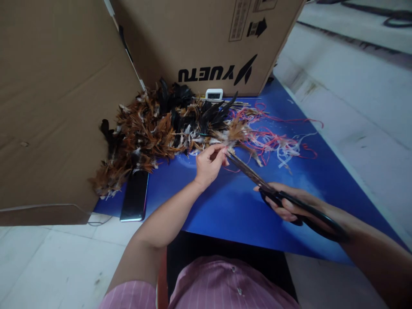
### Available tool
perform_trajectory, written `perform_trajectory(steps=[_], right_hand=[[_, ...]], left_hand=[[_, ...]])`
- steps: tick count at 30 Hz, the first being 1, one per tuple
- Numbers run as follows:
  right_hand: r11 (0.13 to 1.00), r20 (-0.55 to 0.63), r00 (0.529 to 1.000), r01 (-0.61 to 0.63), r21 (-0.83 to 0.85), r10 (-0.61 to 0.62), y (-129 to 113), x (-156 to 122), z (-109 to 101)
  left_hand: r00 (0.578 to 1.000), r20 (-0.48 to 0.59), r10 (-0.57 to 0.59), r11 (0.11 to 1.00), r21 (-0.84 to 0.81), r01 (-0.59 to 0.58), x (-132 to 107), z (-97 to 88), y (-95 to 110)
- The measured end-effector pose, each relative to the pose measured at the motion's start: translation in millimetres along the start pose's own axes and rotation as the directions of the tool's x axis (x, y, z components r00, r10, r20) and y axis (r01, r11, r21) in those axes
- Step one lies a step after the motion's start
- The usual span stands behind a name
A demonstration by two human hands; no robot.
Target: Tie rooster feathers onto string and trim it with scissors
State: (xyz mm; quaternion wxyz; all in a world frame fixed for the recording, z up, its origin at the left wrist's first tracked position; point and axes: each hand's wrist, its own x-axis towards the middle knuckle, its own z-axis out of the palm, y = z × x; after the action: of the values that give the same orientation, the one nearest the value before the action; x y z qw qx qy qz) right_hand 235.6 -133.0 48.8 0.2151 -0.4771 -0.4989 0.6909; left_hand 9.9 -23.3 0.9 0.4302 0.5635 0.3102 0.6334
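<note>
My left hand (209, 162) pinches a small brown feather tuft (232, 136) at the right end of a big heap of brown, black and white feathers (151, 133) on a blue table top (231, 201). My right hand (291, 205) grips black-handled scissors (277, 193). Their long blades point up-left, and the tips sit right beside my left fingertips at the tuft.
A tangle of red, pink and white strings (277, 141) lies right of the feathers. A dark phone (134, 195) rests at the table's left edge. Cardboard boxes (209, 38) stand behind and to the left (54, 103). A small white device (214, 93) leans against the back box.
</note>
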Motion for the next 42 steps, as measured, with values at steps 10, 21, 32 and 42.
perform_trajectory(steps=[10, 21, 32, 42], right_hand=[[0.992, 0.068, 0.993, 0.086, 0.096, -0.093, 19.0, 3.2, -7.2], [0.987, 0.059, 0.989, 0.133, 0.093, -0.139, 16.9, 11.4, -1.1], [0.993, -0.015, 0.994, 0.104, -0.056, -0.105, 18.8, 11.4, -0.3], [0.992, -0.082, 0.994, 0.066, -0.111, -0.075, 20.1, 13.8, 2.1]], left_hand=[[1.000, 0.007, 0.021, 1.000, -0.001, -0.021, -0.9, 0.8, -0.2], [1.000, 0.016, -0.010, 1.000, 0.003, 0.010, -4.6, 1.5, -7.8], [1.000, 0.023, -0.018, 1.000, 0.020, 0.018, -4.5, 0.8, -7.1], [0.999, 0.027, -0.026, 0.999, 0.025, 0.026, -5.9, 0.6, -8.8]])
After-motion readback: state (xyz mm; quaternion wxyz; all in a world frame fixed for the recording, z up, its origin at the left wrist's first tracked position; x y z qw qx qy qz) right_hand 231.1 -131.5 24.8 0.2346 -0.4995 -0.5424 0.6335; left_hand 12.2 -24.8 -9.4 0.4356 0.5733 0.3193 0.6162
